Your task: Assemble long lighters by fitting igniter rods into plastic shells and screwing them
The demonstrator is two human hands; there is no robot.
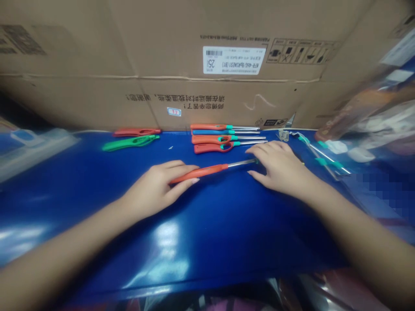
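Orange lighter (207, 171), long metal nozzle (241, 163)

Left hand (165, 183): palm down, thumb and fingers closed in a pinch, fingertips pointing right.
Right hand (275, 166): back upward, fingers curved, thumb apart from them, pointing left.
Forearms: bare, entering from the lower corners, converging toward the middle.
Wrists: roughly straight.

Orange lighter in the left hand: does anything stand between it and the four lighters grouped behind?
Between the orange lighter and the red lighter, nearest of the four, only blue tabletop shows along the handle; at the tip of the metal tube, fingers of the right hand enter the gap.
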